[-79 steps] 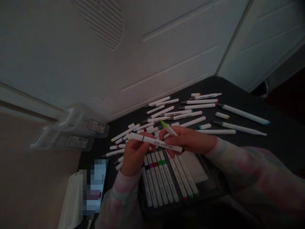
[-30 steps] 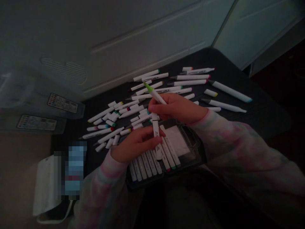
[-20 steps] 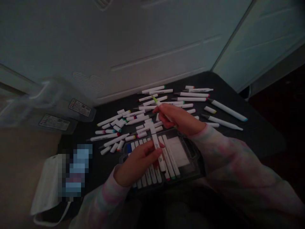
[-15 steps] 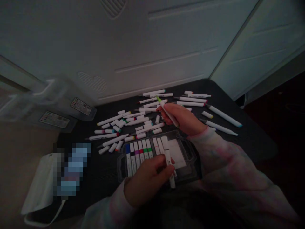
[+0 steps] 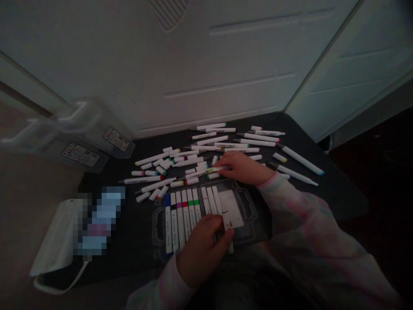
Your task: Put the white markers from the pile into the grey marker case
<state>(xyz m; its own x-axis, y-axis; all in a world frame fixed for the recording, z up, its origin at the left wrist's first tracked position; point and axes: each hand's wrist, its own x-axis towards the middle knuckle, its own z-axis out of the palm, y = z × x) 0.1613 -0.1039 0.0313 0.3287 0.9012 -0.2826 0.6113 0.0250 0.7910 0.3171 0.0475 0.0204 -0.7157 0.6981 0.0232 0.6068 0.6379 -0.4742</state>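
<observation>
My left hand is closed around a white marker over the front of a clear plastic marker case. Several capped white markers stand side by side in the case, with blue, black, purple, red and green bands among them. A pale card lies in its right half. Beyond the case, my right hand pinches a white marker with a lime-green tip, which points left just above loose caps. The fingertips partly hide its body.
Loose uncapped markers and caps are spread over the dark tabletop. At the left lie a blurred-out phone with a cable and a white flat item. Clear bins stand behind, against a white panel.
My right hand has lowered the green-tipped marker toward the loose caps, and its tip has turned from upward to leftward. My left hand still holds its marker, slightly lower.
</observation>
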